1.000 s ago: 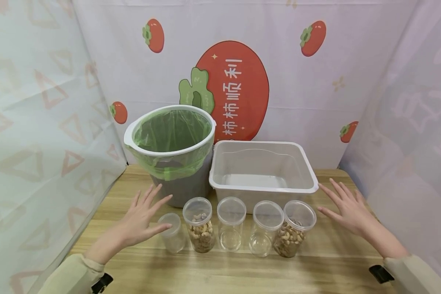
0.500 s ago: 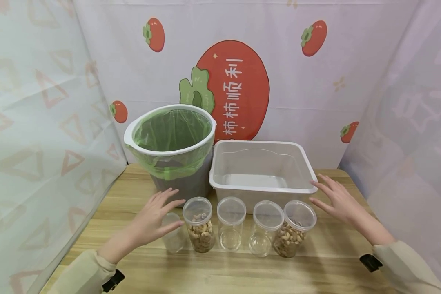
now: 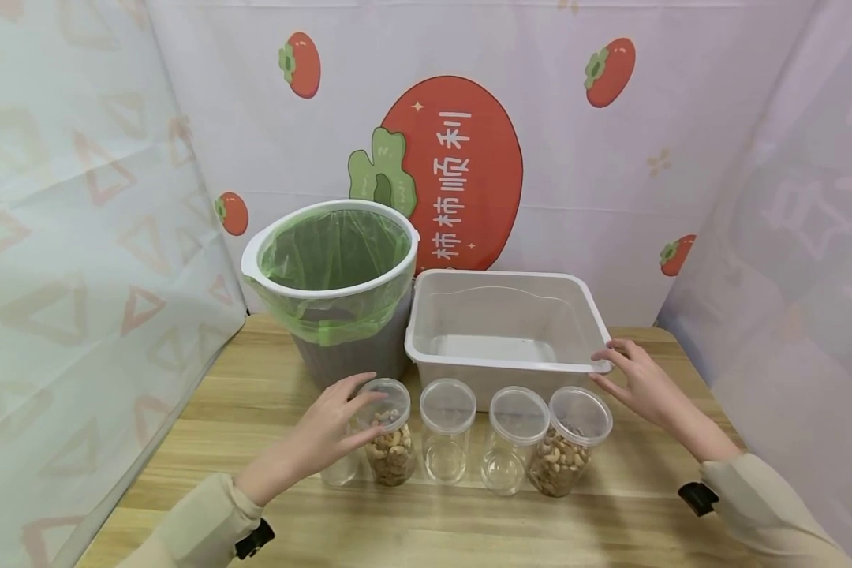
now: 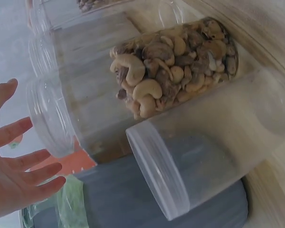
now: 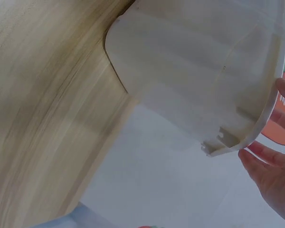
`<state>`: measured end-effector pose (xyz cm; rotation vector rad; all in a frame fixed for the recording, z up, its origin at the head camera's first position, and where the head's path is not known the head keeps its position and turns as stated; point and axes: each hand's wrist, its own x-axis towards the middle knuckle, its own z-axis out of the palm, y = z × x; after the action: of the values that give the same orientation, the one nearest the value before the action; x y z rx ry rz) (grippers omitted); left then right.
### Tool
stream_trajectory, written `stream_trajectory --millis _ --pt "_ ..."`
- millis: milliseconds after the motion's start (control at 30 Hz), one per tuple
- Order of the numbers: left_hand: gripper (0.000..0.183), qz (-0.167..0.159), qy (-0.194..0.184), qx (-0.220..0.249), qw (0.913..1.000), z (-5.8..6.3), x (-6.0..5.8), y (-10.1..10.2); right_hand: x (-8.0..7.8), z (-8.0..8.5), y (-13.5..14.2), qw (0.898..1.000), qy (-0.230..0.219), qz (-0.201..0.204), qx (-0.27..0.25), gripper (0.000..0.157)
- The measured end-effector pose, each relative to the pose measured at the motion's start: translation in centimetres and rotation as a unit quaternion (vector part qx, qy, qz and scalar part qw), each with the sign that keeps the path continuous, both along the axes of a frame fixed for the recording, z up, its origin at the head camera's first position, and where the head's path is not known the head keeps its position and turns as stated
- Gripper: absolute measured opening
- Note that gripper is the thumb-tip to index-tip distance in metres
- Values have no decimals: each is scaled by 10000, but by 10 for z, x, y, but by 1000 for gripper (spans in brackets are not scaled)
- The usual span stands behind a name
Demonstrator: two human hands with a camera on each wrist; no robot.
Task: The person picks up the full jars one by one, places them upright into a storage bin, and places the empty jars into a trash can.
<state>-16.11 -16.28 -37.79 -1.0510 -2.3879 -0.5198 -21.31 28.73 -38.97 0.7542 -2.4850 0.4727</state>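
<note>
Left cashew jar (image 3: 393, 457) stands by the left hand (image 3: 328, 428), spread wide; right hand (image 3: 642, 384), fingers parted, at near right corner of plastic tub (image 3: 500, 366).

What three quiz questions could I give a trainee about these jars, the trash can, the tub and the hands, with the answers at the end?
1. Count: how many lidded jars stand in the row on the wooden table?

2. True or false: the right hand is at the rim of the trash can.

3. Pick one: the left hand is nearest to
a) the rightmost jar
b) the second jar from the left
c) the trash can

Key:
1. Five.
2. False; its fingers are at the rim of the white plastic tub.
3. b
</note>
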Motion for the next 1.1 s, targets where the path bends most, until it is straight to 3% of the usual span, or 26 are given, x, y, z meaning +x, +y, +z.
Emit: stream_trajectory --millis 167,533,833,967,1100 --pt "34 85 -303 68 9995 -6 1 5 -3 -3 -1 9991 368 97 -172 25" --pt "35 372 -1114 344 9925 -15 0 12 -3 -8 -2 9982 492 5 -347 25" --pt "38 181 -794 908 9925 -15 -10 17 -4 -10 -4 9978 492 -94 -430 29" --pt "37 293 -656 918 9932 -14 -13 18 -2 -9 -5 9977 507 -112 -446 29" --pt "37 417 -570 924 9932 -5 -13 19 0 -8 -6 9975 486 -160 -479 28"
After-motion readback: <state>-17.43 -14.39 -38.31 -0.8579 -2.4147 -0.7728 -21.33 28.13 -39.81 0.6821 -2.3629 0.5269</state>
